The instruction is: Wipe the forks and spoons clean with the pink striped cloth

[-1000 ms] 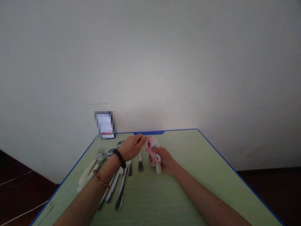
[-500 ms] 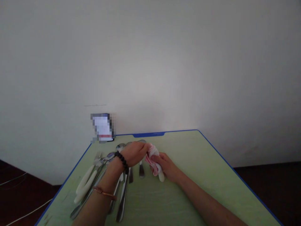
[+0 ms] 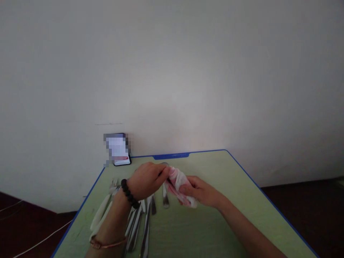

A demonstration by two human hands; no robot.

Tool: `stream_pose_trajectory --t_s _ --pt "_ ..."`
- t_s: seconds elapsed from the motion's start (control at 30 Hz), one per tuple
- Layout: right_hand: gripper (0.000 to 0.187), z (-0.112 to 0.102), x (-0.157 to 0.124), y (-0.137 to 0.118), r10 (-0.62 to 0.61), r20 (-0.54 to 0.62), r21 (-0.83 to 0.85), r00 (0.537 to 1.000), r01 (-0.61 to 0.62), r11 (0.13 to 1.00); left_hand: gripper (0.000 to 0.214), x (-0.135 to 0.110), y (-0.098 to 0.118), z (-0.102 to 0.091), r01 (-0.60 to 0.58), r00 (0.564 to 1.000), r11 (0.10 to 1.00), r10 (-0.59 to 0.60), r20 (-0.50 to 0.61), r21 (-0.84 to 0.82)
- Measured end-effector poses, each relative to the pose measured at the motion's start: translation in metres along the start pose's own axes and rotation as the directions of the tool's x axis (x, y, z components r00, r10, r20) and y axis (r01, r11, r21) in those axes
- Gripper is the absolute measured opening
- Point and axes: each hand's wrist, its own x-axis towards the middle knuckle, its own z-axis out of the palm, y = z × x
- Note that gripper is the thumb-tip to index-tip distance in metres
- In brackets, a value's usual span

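Observation:
My right hand (image 3: 201, 191) is closed around a pink-and-white cloth (image 3: 177, 182) bunched over a piece of cutlery; only its white handle end shows below the cloth. My left hand (image 3: 147, 179), with a dark bead bracelet at the wrist, pinches the upper end of the wrapped piece at the cloth's left edge. Both hands meet above the middle of the green table (image 3: 242, 211). What the left fingers hold is hidden by the cloth.
Several metal spoons and forks (image 3: 146, 222) lie in a row under my left forearm, with white-handled cutlery (image 3: 100, 215) further left. A small blurred screen (image 3: 118, 149) leans on the wall at the table's back left corner. White cables run over the dark floor at left.
The hands have drawn closer to me and slightly lower. The right hand has turned so the cloth lies more level, and the left fingers have closed on its end.

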Motion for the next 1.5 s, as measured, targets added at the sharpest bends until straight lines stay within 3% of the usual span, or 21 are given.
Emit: stream_pose_trajectory --t_s 0.27,0.47,0.63,0.77,0.87,1.03,1.13,1.33,1.5 --pt "0.024 -0.006 -0.017 -0.066 -0.015 0.121 -0.230 0.993 0.043 0.972 0.039 -0.016 0.014 -0.018 -0.046 0.984 0.979 0.010 -0.179 -0.197" --pt "0.020 -0.002 -0.018 -0.076 -0.016 0.150 -0.506 0.989 0.091 0.858 0.041 -0.015 0.024 -0.015 0.010 0.999 0.990 -0.004 0.043 -0.141" --pt "0.027 0.000 -0.025 -0.077 -0.135 0.008 -0.666 0.991 0.106 0.738 0.042 -0.014 0.033 -0.017 0.004 1.000 0.981 -0.001 0.014 -0.193" --pt "0.032 -0.001 -0.028 -0.082 -0.137 -0.067 -0.637 0.988 0.063 0.769 0.043 -0.018 0.035 -0.022 0.027 0.999 0.926 -0.033 -0.008 -0.377" --pt "0.035 -0.001 -0.027 -0.081 -0.136 -0.108 -0.570 0.985 0.051 0.820 0.043 -0.021 0.032 -0.023 0.112 0.991 0.874 -0.134 -0.014 -0.472" --pt "0.053 -0.003 -0.030 -0.082 -0.258 -0.009 -0.500 0.966 0.219 0.838 0.044 -0.024 0.023 -0.024 0.237 0.938 0.743 -0.343 -0.052 -0.626" --pt "0.049 -0.006 -0.030 -0.082 -0.260 -0.014 -0.486 0.966 0.220 0.846 0.046 -0.024 0.021 -0.027 0.234 0.943 0.698 -0.331 -0.015 -0.676" --pt "0.032 -0.010 -0.026 -0.078 -0.302 -0.097 -0.559 0.948 0.199 0.805 0.045 -0.021 0.029 -0.024 0.161 0.977 0.712 -0.214 0.007 -0.684" --pt "0.031 -0.006 -0.023 -0.081 -0.407 -0.141 -0.607 0.903 0.246 0.756 0.042 -0.016 0.032 -0.019 0.131 0.972 0.730 -0.226 -0.057 -0.670"
